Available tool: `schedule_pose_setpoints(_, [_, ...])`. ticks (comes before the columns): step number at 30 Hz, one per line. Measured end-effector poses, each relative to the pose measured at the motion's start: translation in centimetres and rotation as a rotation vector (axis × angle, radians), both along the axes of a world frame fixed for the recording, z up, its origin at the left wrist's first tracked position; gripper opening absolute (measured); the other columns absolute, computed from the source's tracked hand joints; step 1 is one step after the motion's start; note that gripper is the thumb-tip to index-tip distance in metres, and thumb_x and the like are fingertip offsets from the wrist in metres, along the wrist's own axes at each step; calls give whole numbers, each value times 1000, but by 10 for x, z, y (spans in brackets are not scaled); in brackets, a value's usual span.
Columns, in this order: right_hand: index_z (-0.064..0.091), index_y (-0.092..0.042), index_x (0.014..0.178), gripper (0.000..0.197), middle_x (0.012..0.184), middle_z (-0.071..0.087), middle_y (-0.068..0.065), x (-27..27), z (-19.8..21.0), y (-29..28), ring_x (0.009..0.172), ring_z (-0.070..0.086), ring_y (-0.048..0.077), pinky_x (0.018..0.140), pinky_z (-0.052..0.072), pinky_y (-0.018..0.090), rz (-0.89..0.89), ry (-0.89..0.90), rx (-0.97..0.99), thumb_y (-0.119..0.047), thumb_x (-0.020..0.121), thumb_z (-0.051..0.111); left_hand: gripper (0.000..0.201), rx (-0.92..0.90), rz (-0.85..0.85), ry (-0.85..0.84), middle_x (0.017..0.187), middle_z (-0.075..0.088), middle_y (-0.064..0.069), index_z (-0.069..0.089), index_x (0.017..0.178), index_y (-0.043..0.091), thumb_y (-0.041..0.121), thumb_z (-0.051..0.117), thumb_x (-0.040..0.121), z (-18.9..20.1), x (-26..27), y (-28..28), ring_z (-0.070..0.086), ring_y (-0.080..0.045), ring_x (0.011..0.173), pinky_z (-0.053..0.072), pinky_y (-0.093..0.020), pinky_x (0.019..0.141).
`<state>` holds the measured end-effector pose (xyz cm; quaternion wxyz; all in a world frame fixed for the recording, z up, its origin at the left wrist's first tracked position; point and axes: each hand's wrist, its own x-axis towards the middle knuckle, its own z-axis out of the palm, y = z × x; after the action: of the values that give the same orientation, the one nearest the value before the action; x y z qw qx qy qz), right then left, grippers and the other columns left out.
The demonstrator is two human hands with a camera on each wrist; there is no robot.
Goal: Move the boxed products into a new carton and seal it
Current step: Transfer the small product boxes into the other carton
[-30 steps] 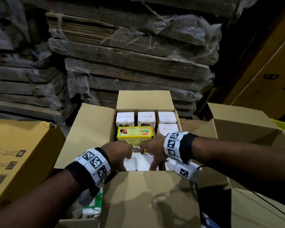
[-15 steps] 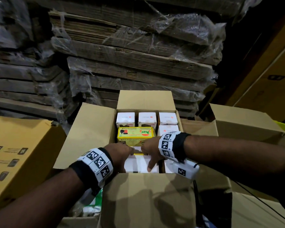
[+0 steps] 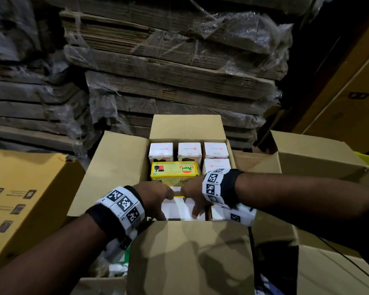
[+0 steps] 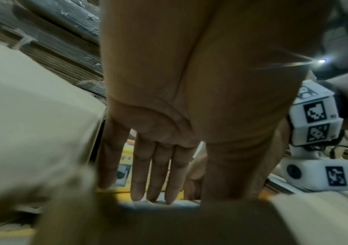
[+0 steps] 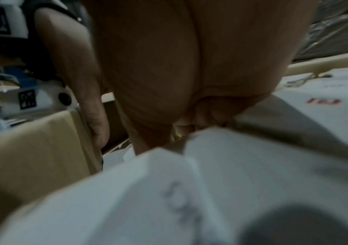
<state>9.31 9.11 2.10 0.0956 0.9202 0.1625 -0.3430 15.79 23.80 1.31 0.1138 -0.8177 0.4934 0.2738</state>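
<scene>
Filling the far background from 10 to 2 o'clock: stacks of flattened cardboard (image 3: 168,67) under torn plastic wrap. At 9 o'clock a closed yellow-brown carton (image 3: 19,201) with printed icons on its side. At 3 o'clock another open brown carton (image 3: 315,158). Dead centre, the open carton (image 3: 115,167), all four flaps spread outward, near flap at 6 o'clock.

Inside, white product boxes (image 3: 189,149) stand three across along the 12 o'clock wall, with another just behind the right wrist. A yellow box (image 3: 175,171) lies flat below that back row, on the left and middle. More white boxes (image 3: 179,209) sit at the carton's near end.

Both hands reach in at the yellow box's near edge, almost touching. Left hand (image 3: 156,193): left wrist view shows fingers (image 4: 158,167) straight, pointing down, tips against a white box top. Right hand (image 3: 193,191): fingers curl downward between boxes, thumb extended over a white box; whether it grips anything cannot be told. Tag-printed bands wrap both wrists.
</scene>
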Motion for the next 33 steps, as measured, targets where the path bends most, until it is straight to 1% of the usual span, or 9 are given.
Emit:
schedule_pose_setpoints(6, [53, -13, 133, 46, 123, 59, 6, -7, 2, -11, 109, 57, 25, 78, 38, 27, -23, -36, 83, -33, 92, 61, 68, 31, -17, -24, 142, 52, -3, 47, 144, 21, 35, 75, 84, 0, -1, -2, 48, -21, 129, 41, -31, 104])
schedule_pose_setpoints(10, [61, -13, 122, 34, 110, 68, 5, -12, 15, -17, 83, 60, 19, 67, 47, 26, -185, -93, 237, -29, 91, 63, 68, 9, -8, -15, 143, 51, -1, 45, 144, 21, 39, 74, 85, 8, -4, -2, 47, -20, 129, 40, -28, 102])
schedule_pose_setpoints(13, [60, -12, 125, 40, 116, 67, 4, -26, 31, -31, 100, 62, 20, 80, 47, 26, -346, -210, 424, -23, 87, 68, 69, -103, -7, 10, 137, 56, 2, 47, 141, 23, 44, 75, 82, 25, -7, -8, 53, -16, 122, 44, -27, 96])
schedule_pose_setpoints(15, [61, -12, 125, 40, 114, 68, 2, -41, 41, -42, 101, 63, 16, 85, 48, 23, -448, -273, 528, -20, 86, 70, 67, -244, 4, 60, 131, 60, 5, 51, 137, 24, 46, 77, 80, 37, -12, -14, 58, -12, 115, 48, -30, 94])
schedule_pose_setpoints(18, [64, -10, 121, 38, 109, 70, 5, -71, 51, -57, 99, 66, 15, 89, 51, 28, -607, -343, 677, -16, 85, 71, 62, -412, 34, 158, 123, 63, 12, 54, 133, 28, 46, 78, 79, 52, -29, -25, 60, -3, 111, 51, -31, 92])
schedule_pose_setpoints(23, [60, -9, 124, 41, 112, 68, 1, -138, 62, -63, 101, 65, 8, 90, 51, 20, -843, -487, 765, -18, 86, 72, 59, -612, -13, 252, 116, 65, 12, 58, 129, 25, 47, 78, 78, 62, -65, -42, 61, -1, 106, 53, -30, 90])
schedule_pose_setpoints(27, [63, -10, 121, 38, 105, 71, 1, -196, 57, -53, 97, 67, 9, 86, 53, 20, -998, -633, 822, -12, 84, 73, 47, -723, -67, 358, 105, 65, 17, 62, 120, 27, 44, 77, 79, 57, -96, -51, 62, 1, 95, 55, -31, 83])
schedule_pose_setpoints(30, [65, -13, 117, 31, 104, 70, -4, -237, 54, -38, 95, 65, 2, 86, 53, 19, -1071, -670, 826, -11, 86, 71, 37, -773, -70, 444, 95, 66, 16, 63, 113, 27, 40, 77, 81, 50, -117, -56, 63, -2, 86, 56, -34, 75])
schedule_pose_setpoints(33, [68, -18, 110, 23, 101, 69, -12, -270, 47, -23, 93, 64, -1, 82, 54, 22, -1060, -688, 824, -12, 88, 68, 37, -770, -75, 491, 92, 65, 16, 63, 113, 26, 37, 78, 82, 42, -136, -58, 64, -3, 80, 56, -37, 72])
